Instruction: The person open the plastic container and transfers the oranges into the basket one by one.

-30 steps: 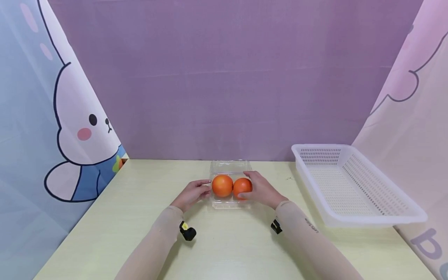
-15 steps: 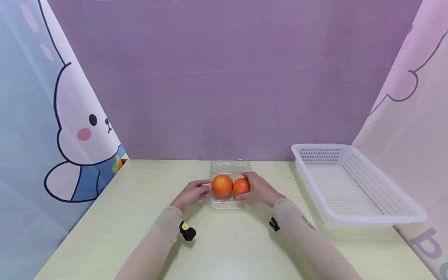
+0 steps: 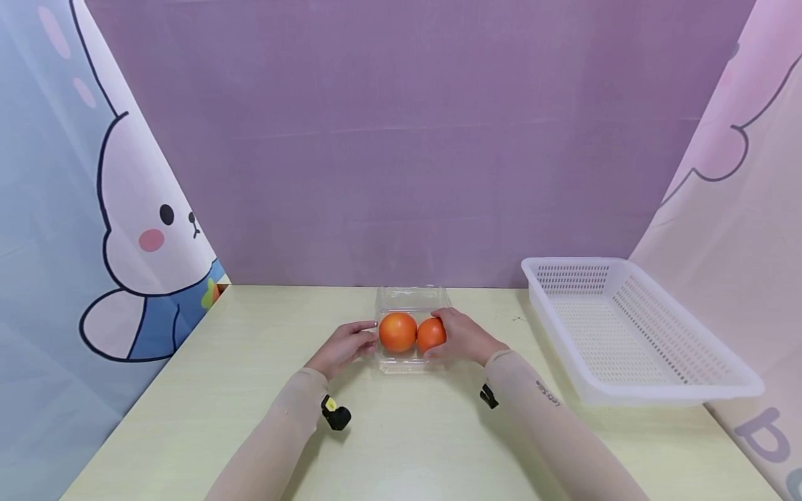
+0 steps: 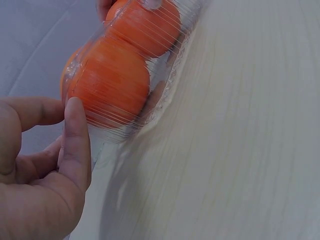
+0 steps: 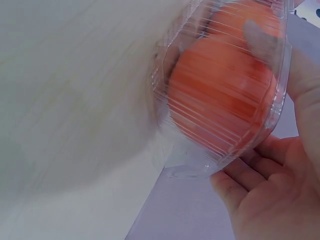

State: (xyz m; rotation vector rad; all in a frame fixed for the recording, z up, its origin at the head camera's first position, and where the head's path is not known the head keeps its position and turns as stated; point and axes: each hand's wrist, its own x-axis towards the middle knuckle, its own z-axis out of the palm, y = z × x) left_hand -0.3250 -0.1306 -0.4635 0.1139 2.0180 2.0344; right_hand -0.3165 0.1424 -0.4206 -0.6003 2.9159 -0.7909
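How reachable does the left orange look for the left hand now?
Probably yes: the left hand pinches the box beside the left orange, and the open lid leaves the fruit's top free, though the hand would need to let go first.

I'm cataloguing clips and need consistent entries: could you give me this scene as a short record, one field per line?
Surface: pale wood-look table
Container: clear ribbed plastic box, lid open at the far side
Contents: left round orange fruit and right round orange fruit, side by side
Left hand: pinches the box's left edge
Right hand: curled round the right fruit
Nearby: white perforated rectangular plastic basket, right of the box, apart from it
Backdrop: purple cloth
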